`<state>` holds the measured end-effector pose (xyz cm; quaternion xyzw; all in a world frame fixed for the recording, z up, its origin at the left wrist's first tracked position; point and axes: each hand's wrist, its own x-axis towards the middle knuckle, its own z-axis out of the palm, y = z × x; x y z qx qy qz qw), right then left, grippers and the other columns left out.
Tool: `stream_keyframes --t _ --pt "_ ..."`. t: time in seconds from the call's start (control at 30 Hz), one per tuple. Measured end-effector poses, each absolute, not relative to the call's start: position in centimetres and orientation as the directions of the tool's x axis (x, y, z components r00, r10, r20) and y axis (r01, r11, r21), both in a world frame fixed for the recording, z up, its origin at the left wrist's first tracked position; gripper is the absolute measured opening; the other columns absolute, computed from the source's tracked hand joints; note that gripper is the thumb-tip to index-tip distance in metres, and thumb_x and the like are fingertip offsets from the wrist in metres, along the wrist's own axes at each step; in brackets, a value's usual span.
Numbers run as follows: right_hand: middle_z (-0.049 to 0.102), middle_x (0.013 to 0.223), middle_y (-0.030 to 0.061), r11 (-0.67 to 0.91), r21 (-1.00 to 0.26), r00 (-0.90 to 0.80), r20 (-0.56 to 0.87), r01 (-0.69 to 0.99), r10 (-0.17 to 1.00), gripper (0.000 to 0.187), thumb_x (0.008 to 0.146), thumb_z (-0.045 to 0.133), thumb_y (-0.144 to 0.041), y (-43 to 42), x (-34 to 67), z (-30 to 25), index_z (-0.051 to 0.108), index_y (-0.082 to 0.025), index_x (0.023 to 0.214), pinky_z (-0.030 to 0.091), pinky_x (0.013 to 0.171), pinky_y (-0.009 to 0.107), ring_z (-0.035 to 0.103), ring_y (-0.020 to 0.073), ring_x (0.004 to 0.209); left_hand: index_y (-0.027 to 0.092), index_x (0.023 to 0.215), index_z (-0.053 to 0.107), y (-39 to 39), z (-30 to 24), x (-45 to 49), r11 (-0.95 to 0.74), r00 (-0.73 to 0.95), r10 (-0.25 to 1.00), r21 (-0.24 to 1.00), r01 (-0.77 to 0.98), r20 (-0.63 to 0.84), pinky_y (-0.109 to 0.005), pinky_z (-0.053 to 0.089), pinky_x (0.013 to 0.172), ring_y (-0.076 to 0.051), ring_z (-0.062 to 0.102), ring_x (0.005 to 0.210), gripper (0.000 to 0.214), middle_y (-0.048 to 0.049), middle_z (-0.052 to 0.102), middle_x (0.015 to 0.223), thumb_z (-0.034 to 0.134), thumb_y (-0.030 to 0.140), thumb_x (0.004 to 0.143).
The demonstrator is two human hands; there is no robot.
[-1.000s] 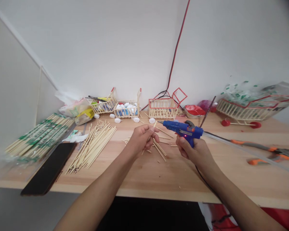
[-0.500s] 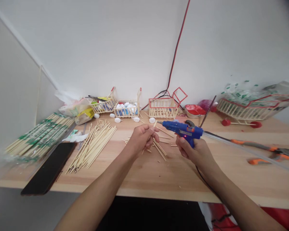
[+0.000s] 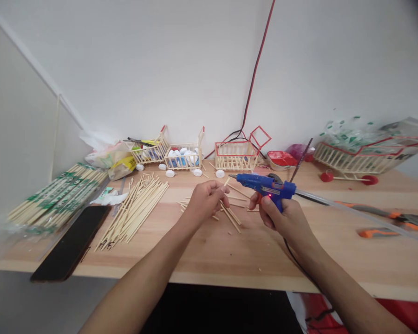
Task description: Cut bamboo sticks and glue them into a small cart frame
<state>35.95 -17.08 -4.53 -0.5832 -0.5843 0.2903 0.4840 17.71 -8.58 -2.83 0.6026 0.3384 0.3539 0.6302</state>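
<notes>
My left hand (image 3: 209,200) pinches a short piece of wooden stick (image 3: 226,182), its tip poking up past the thumb. In my right hand (image 3: 280,214) is a blue hot glue gun (image 3: 261,183), a red light glowing on its side and a clear glue stick (image 3: 337,204) running out of its back. The gun's nozzle points left, close to the stick's upper end; whether they touch I cannot tell. Loose wooden sticks (image 3: 231,218) lie on the table under and beside my left hand.
Small stick-built carts (image 3: 235,157) line the wall, one with a red rim. A larger cart (image 3: 344,160) holds clear plastic. Pliers (image 3: 379,232) lie right, beside a red paint tray (image 3: 282,160). Left are a phone (image 3: 71,243), a stick pile (image 3: 135,208) and packaged chopsticks (image 3: 61,197).
The glue gun has shifted slightly right, and its nozzle is a little farther from my left hand. A right finger has stretched forward. The stick in my left hand has moved slightly.
</notes>
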Motion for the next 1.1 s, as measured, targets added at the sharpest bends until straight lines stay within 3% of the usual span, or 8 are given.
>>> stream_keyframes --t 0.33,0.7,0.87,0.97,1.1 --pt "0.044 0.045 -0.0048 0.156 -0.898 0.153 0.236 0.411 0.960 0.042 0.093 0.043 -0.053 -17.2 36.4 -5.1 0.060 -0.016 0.084 0.030 0.044 0.023 0.039 0.0086 0.040 0.012 0.087 0.058 -8.2 -2.8 17.2 0.033 0.534 0.841 0.976 -0.213 0.089 -0.017 0.020 0.035 -0.002 0.033 0.034 0.026 0.0000 0.060 0.062 0.056 0.038 0.084" --pt "0.046 0.050 -0.0040 0.267 -0.918 0.095 0.306 0.294 0.947 0.038 0.092 0.044 -0.052 -17.3 36.0 -4.8 0.057 -0.017 0.084 0.028 0.042 0.023 0.039 0.0086 0.040 0.011 0.084 0.060 -8.2 -3.1 17.3 0.067 0.533 0.845 0.980 -0.190 0.045 -0.017 0.019 0.034 -0.002 0.033 0.034 0.027 0.0000 0.060 0.062 0.059 0.037 0.082" --pt "0.055 0.060 -0.0002 0.151 -0.854 0.226 0.296 0.498 0.928 0.033 0.086 0.052 -0.050 -17.1 36.7 -4.5 0.059 -0.018 0.090 0.037 0.047 0.026 0.051 0.0131 0.049 0.011 0.085 0.060 -8.1 -2.9 17.1 0.051 0.504 0.861 0.975 -0.217 0.067 -0.017 0.019 0.035 -0.002 0.033 0.035 0.027 0.0011 0.059 0.061 0.061 0.038 0.081" --pt "0.064 0.083 0.0063 0.099 -0.706 0.229 0.354 0.701 0.907 0.030 0.083 0.055 -0.046 -17.3 37.5 -3.3 0.059 -0.020 0.097 0.045 0.062 0.031 0.061 0.0205 0.071 0.012 0.086 0.060 -8.0 -2.7 16.9 0.043 0.468 0.881 0.969 -0.242 0.078 -0.017 0.017 0.035 -0.002 0.032 0.035 0.029 0.0022 0.058 0.061 0.062 0.040 0.080" --pt "0.063 0.101 0.0092 0.108 -0.530 0.155 0.427 0.841 0.891 0.029 0.084 0.057 -0.039 -19.0 39.2 -1.1 0.054 -0.022 0.108 0.045 0.074 0.034 0.060 0.0248 0.089 0.013 0.085 0.061 -7.9 -2.3 16.8 0.047 0.439 0.895 0.964 -0.263 0.076 -0.017 0.014 0.036 -0.001 0.031 0.035 0.030 0.0027 0.058 0.061 0.065 0.042 0.078"
